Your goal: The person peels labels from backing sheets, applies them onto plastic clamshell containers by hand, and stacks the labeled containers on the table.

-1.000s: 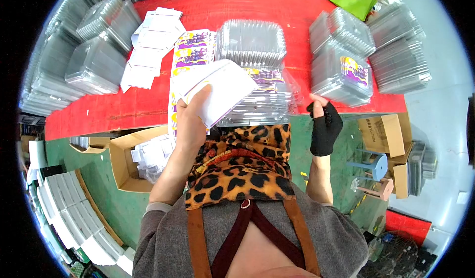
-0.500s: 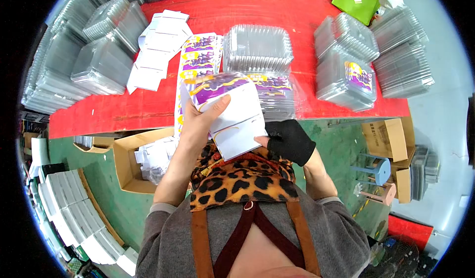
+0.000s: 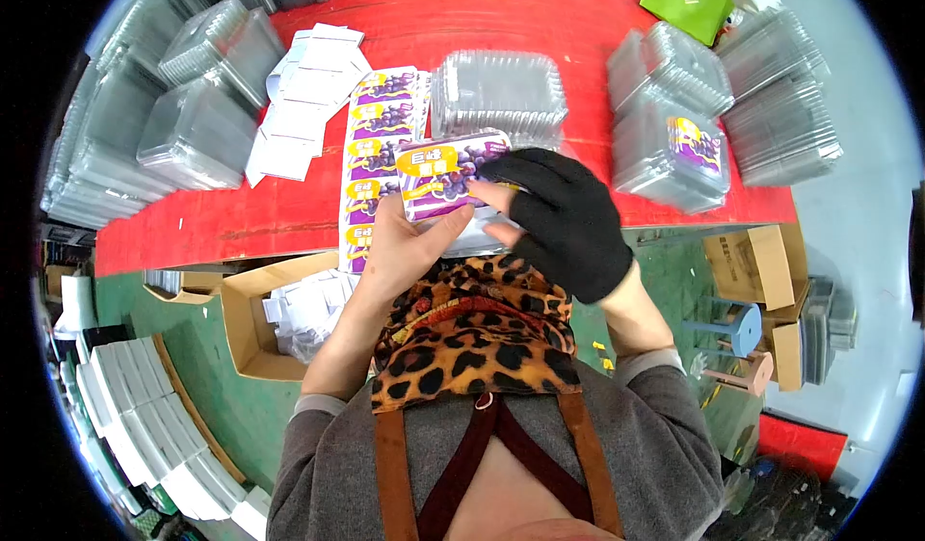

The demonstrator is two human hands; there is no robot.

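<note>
In front of my body, my left hand (image 3: 416,242) holds a printed grape label (image 3: 438,170), yellow and purple with grapes on it, its thumb across the lower edge. A black fingerless glove covers my right hand (image 3: 568,218); its bare fingertips are at the label's right side, pinching it. White paper shows below the label, partly hidden by the fingers. Just beyond stands a stack of clear plastic containers (image 3: 498,93). Left of it lies a pile of grape label strips (image 3: 371,156), partly under my left hand.
White paper strips (image 3: 306,98) and tall stacks of clear containers (image 3: 198,131) stand at left on the red table (image 3: 222,218). More containers (image 3: 665,160), one bearing labels, stand at right, near a green pouch (image 3: 686,1). A cardboard box (image 3: 252,334) with paper scraps sits below the table edge.
The long white-backed strip has been folded or turned, so a printed label now faces up. My right hand has moved up from the strip's lower end to the label's right side.
</note>
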